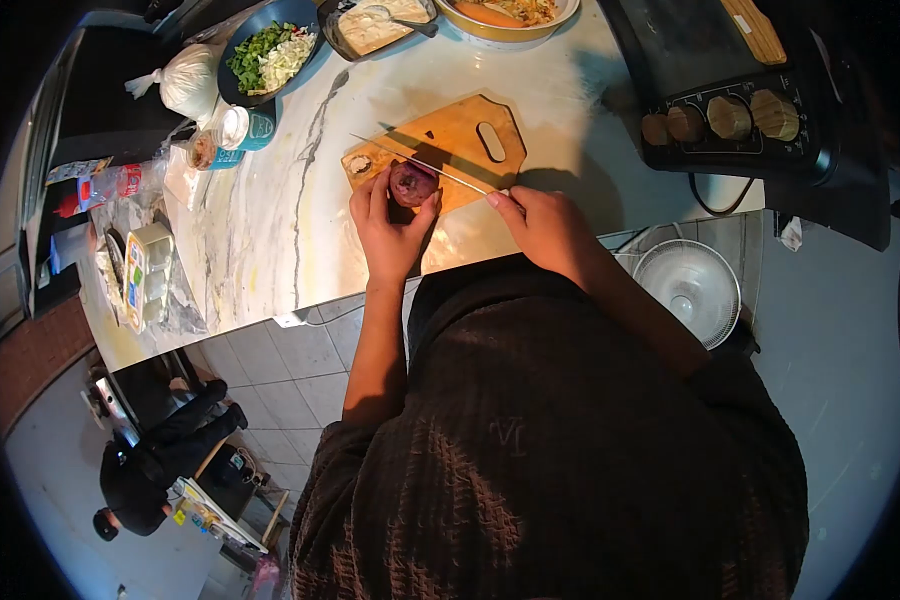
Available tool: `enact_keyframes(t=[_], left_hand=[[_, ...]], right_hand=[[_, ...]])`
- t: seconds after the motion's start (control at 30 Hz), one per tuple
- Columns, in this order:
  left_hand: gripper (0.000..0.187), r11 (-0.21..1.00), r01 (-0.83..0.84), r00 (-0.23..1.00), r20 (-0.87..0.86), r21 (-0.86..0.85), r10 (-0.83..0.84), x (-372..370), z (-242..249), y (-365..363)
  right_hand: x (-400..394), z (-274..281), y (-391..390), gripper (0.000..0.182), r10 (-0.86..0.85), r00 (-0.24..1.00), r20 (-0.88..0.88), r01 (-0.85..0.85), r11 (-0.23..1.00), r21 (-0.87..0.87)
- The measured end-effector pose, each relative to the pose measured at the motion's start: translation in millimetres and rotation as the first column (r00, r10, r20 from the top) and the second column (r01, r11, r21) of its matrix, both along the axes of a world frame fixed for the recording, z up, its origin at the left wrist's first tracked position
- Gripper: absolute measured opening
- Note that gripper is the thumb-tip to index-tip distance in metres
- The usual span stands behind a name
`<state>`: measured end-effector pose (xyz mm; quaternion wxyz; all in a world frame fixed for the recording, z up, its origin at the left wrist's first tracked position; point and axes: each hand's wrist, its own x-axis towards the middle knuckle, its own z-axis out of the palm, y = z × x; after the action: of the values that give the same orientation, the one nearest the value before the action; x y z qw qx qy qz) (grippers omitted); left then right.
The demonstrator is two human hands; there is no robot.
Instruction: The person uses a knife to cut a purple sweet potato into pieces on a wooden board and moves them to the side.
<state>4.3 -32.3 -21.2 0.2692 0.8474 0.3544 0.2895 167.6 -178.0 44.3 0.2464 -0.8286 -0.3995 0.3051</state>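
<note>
Head view: you look straight down on your two hands at a wooden board.
Left fingers: your left hand (390, 225) is curled around a dark red onion (413, 183); the fingertips press its top and sides and hold it steady.
Right fingers: your right hand (545, 225) is clenched on the handle of a knife (420, 163); the thin blade runs up and to the left, across the top of the onion.
Onion: it sits at the near edge of the cutting board (460, 135), almost where the board meets the counter.
Progress: the onion looks whole, or nearly so. A small round piece (358, 163) lies on the board just beside it; I judge it is a cut end, so the trimming is begun and the slicing is not yet done.
Counter: the board rests on a pale marble counter (270, 230).
Far side: a dark bowl of chopped greens (268, 55), a tray with a spoon (375, 25) and a yellow dish (505, 15) stand well apart from your hands.
Right side: a black oven with knobs (740, 110) is near the board.
</note>
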Motion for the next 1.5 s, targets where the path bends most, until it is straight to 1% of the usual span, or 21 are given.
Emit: enact_keyframes(t=[0.13,0.2,0.3,0.43,0.57,0.63,0.7,0.87,0.93,1.03,1.1,1.17,1.2,1.27,1.3,1.33,1.37,1.4,1.43,1.5], left_hand=[[0.067,0.999,-0.008,1.0,0.001,0.039,0.008,-0.4,1.0,-0.4],[0.067,0.999,-0.005,1.0,-0.003,0.041,0.005,-3.4,-2.6,-0.1],[0.068,0.999,-0.006,1.0,-0.005,0.04,0.007,-5.8,-5.7,0.4],[0.065,0.999,-0.028,0.999,0.021,0.031,0.028,-3.3,-1.1,-0.5],[0.062,0.999,-0.019,0.999,0.03,0.045,0.018,-2.9,1.4,-1.0],[0.059,0.998,-0.059,0.998,0.035,0.035,0.058,1.1,2.6,0.4],[0.059,0.998,-0.062,0.997,0.05,0.023,0.06,0.6,-1.6,0.8],[0.058,0.996,-0.083,0.992,0.089,-0.033,0.085,2.0,-6.1,-2.3],[0.056,0.999,-0.013,0.997,0.082,0.043,0.01,1.2,-3.7,-5.6],[0.055,0.999,-0.015,0.995,0.1,0.046,0.011,0.8,-6.5,-4.8],[0.054,0.997,-0.014,0.992,0.124,0.072,0.005,1.9,-8.1,-2.6],[0.051,0.999,-0.05,0.985,0.167,-0.009,0.05,0.8,-7.3,-2.7],[0.051,0.999,-0.048,0.985,0.165,-0.011,0.049,-1.0,-8.2,-2.8],[0.04,0.986,-0.059,0.981,0.176,-0.157,0.087,-0.7,-10.4,-0.3],[0.04,0.986,-0.058,0.98,0.18,-0.159,0.086,-1.7,-10.0,0.4],[0.033,0.931,-0.018,0.952,0.279,-0.364,0.127,-3.0,-8.9,2.2],[0.027,0.835,0.043,0.915,0.358,-0.549,0.188,-6.5,-7.8,2.4],[0.02,0.784,0.088,0.875,0.424,-0.614,0.235,-3.7,3.4,0.0],[0.02,0.786,0.085,0.874,0.424,-0.612,0.235,-7.1,3.8,3.1],[0.023,0.656,0.191,0.789,0.512,-0.73,0.34,-15.1,6.2,8.8]], right_hand=[[-7.4,12.5,-4.0,0.044,-0.024,0.998,-0.06,0.022,0.999,-0.035],[-10.0,7.2,-9.3,0.043,0.004,1.0,0.031,-0.001,0.995,-0.099],[-12.5,1.5,-22.1,0.04,0.031,0.998,0.051,-0.028,0.997,-0.071],[-10.4,-1.5,-30.2,0.039,0.041,0.999,0.028,-0.039,0.995,-0.093],[-12.3,-2.6,-24.1,0.042,0.049,0.999,0.001,-0.048,0.98,-0.194],[-11.5,-0.4,-18.2,0.043,0.054,0.999,0.008,-0.051,0.973,-0.224],[-10.7,6.5,-12.9,0.047,0.056,0.996,-0.063,-0.074,0.938,-0.339],[-18.7,4.0,-0.4,0.051,0.025,0.997,-0.078,-0.049,0.942,-0.332],[-21.1,-2.9,6.4,0.052,0.011,0.996,-0.085,-0.037,0.952,-0.304],[-26.5,-15.9,9.0,0.051,-0.029,0.996,-0.089,0.002,0.959,-0.283],[-30.6,-20.3,1.4,0.05,-0.044,0.998,-0.044,0.034,0.978,-0.206],[-28.5,-22.4,-0.3,0.05,-0.04,0.997,-0.061,0.026,0.975,-0.219],[-28.3,-22.4,-1.7,0.05,-0.033,0.997,-0.076,0.015,0.972,-0.233],[-28.7,-22.4,-1.2,0.05,-0.036,0.997,-0.062,0.022,0.976,-0.216],[-28.8,-22.4,-0.5,0.051,-0.035,0.998,-0.051,0.025,0.98,-0.197],[-27.3,-24.7,-0.8,0.051,-0.036,0.998,-0.045,0.026,0.981,-0.193],[-27.8,-29.1,-3.0,0.051,-0.041,0.998,-0.044,0.032,0.983,-0.182],[-27.6,-29.9,-3.6,0.051,-0.045,0.998,-0.043,0.037,0.985,-0.171],[-26.7,-30.5,-4.1,0.051,-0.043,0.998,-0.044,0.035,0.985,-0.168],[-25.2,-28.1,-5.5,0.051,-0.052,0.995,-0.088,0.037,0.985,-0.166]])
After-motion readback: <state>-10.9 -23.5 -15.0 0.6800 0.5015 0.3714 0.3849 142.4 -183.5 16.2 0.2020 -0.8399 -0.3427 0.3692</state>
